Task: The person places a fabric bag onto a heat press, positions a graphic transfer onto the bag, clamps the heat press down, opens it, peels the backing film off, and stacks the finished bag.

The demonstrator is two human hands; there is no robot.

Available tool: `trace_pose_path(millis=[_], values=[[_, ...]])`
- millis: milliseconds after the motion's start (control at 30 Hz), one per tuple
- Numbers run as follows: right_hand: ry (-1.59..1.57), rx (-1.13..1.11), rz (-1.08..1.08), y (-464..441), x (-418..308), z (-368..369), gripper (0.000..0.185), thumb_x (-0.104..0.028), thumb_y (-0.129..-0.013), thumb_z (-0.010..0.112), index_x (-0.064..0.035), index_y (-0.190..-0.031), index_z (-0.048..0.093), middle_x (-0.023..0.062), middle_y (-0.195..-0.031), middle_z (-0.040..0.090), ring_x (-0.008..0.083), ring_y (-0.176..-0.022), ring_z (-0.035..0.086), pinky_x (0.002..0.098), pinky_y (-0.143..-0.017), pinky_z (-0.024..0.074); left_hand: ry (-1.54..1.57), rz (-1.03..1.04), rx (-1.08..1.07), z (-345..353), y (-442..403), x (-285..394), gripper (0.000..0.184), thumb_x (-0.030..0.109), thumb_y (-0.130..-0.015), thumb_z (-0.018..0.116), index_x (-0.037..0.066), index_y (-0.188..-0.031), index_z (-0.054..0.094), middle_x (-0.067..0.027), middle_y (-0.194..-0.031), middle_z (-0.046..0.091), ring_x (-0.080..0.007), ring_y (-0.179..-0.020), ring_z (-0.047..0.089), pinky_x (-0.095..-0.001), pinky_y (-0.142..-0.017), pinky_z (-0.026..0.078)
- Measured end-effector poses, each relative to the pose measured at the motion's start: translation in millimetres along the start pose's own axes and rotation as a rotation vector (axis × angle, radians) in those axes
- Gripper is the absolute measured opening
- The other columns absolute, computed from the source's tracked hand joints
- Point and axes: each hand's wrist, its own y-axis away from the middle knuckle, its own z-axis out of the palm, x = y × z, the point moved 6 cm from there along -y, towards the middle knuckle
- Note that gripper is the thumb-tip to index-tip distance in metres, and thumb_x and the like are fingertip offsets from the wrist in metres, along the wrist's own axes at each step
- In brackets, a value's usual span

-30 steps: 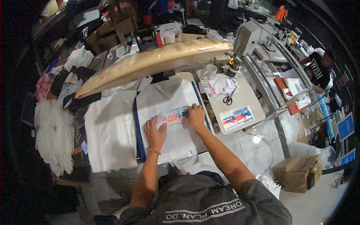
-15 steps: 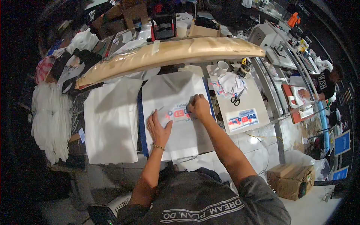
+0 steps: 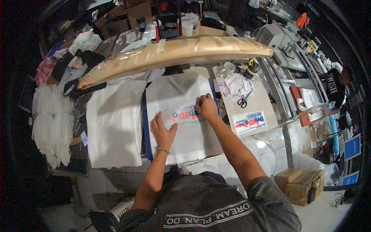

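A white cloth sheet [image 3: 181,143] lies flat on a blue-edged board [image 3: 146,133] in front of me. On its middle is a printed transfer [image 3: 186,115] with red and blue lettering. My left hand [image 3: 164,130] rests flat at the print's left end, fingers spread and thumb apart. At the print's right end, my right hand [image 3: 208,107] has its fingers bent together and pressed down. Whatever sits between those fingertips is hidden.
Left of the board lies another white cloth [image 3: 115,125], beside a tied white bundle [image 3: 53,123]. A long wrapped roll [image 3: 177,52] crosses behind. To the right are scissors [image 3: 242,102], a mug [image 3: 228,69] and a printed sheet [image 3: 250,123]. A co-worker [image 3: 338,87] stands far right.
My right hand's fingers have shifted slightly at the print's right end. My left hand stays in place. The co-worker's hand has moved down and right, off the white item.
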Motion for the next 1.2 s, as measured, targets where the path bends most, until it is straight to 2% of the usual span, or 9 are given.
trace_pose_path(millis=[100,433,567,633,800,900,1033,1133,1200], values=[[-0.030,0.035,-0.100,2.7,-2.5,-10.5,0.031,-0.022,-0.077,0.075,-0.0045,-0.102,0.068,0.0226,-0.107,0.060,0.0423,-0.093,0.066,0.0509,-0.082,0.0572,-0.015,-0.010,0.015,0.9,2.5,-0.7,0.095,0.033,-0.072,0.088,0.003,-0.150,0.042,-0.0197,-0.140,0.050,-0.0386,-0.131,0.045,-0.0533,-0.113,0.033],[-0.022,-0.103,0.011,-7.7,2.6,-3.3,0.038,-0.026,-0.076,0.077,-0.0079,-0.109,0.070,0.0201,-0.113,0.059,0.0394,-0.101,0.066,0.0499,-0.084,0.0583,-0.013,-0.013,0.002,-1.5,1.2,-0.5,0.094,0.033,-0.073,0.088,0.002,-0.149,0.043,-0.0202,-0.139,0.051,-0.0383,-0.130,0.045,-0.0526,-0.112,0.034],[-0.014,-0.012,-0.033,-1.3,-5.1,-13.4,0.037,-0.025,-0.077,0.076,-0.0079,-0.109,0.070,0.0209,-0.112,0.059,0.0403,-0.100,0.066,0.0504,-0.082,0.0581,0.011,-0.018,0.004,-1.5,-1.5,-1.3,0.093,0.033,-0.073,0.088,0.002,-0.149,0.043,-0.0198,-0.138,0.052,-0.0385,-0.130,0.046,-0.0521,-0.112,0.034],[-0.025,0.067,-0.047,0.2,-4.6,-11.1,0.034,-0.027,-0.076,0.075,-0.0022,-0.098,0.067,0.0210,-0.111,0.059,0.0418,-0.095,0.065,0.0508,-0.083,0.0560,-0.003,-0.019,-0.007,1.0,2.2,-1.1,0.093,0.033,-0.073,0.088,0.002,-0.149,0.043,-0.0195,-0.138,0.052,-0.0386,-0.130,0.046,-0.0523,-0.112,0.034],[-0.031,0.020,0.015,-5.3,-2.2,-6.6,0.030,-0.026,-0.076,0.075,-0.0045,-0.095,0.067,0.0214,-0.110,0.058,0.0414,-0.092,0.065,0.0510,-0.080,0.0564,0.008,-0.007,0.005,1.7,0.4,-4.5,0.095,0.034,-0.072,0.088,0.003,-0.149,0.043,-0.0192,-0.139,0.052,-0.0392,-0.131,0.045,-0.0529,-0.112,0.034],[-0.012,-0.016,-0.015,-3.2,0.4,-3.0,0.041,-0.028,-0.075,0.077,-0.0060,-0.108,0.066,0.0212,-0.112,0.058,0.0413,-0.101,0.065,0.0528,-0.082,0.0572,-0.018,0.027,0.041,1.7,4.0,-3.4,0.097,0.034,-0.071,0.089,0.003,-0.149,0.042,-0.0193,-0.139,0.052,-0.0396,-0.131,0.045,-0.0531,-0.112,0.035],[-0.007,-0.111,0.047,-3.8,0.1,0.5,0.044,-0.030,-0.075,0.078,-0.0054,-0.110,0.066,0.0210,-0.116,0.058,0.0400,-0.104,0.065,0.0516,-0.084,0.0573,0.030,0.005,0.016,-1.8,1.1,-7.0,0.097,0.033,-0.071,0.089,0.003,-0.150,0.041,-0.0201,-0.139,0.051,-0.0403,-0.130,0.045,-0.0535,-0.111,0.035],[0.000,-0.052,-0.015,-3.8,5.9,1.6,0.044,-0.030,-0.075,0.078,-0.0059,-0.109,0.066,0.0205,-0.114,0.058,0.0394,-0.103,0.066,0.0513,-0.084,0.0574,0.090,-0.050,-0.022,3.1,-2.1,-7.6,0.095,0.031,-0.071,0.089,0.003,-0.149,0.042,-0.0208,-0.136,0.052,-0.0414,-0.128,0.046,-0.0536,-0.112,0.034],[-0.001,-0.055,0.006,-4.1,5.3,3.5,0.043,-0.030,-0.075,0.078,-0.0060,-0.108,0.067,0.0201,-0.113,0.059,0.0395,-0.103,0.066,0.0512,-0.084,0.0575,0.041,0.013,0.023,4.3,-11.0,-14.1,0.081,0.027,-0.075,0.087,0.001,-0.141,0.048,-0.0208,-0.127,0.057,-0.0405,-0.118,0.053,-0.0494,-0.104,0.043]])
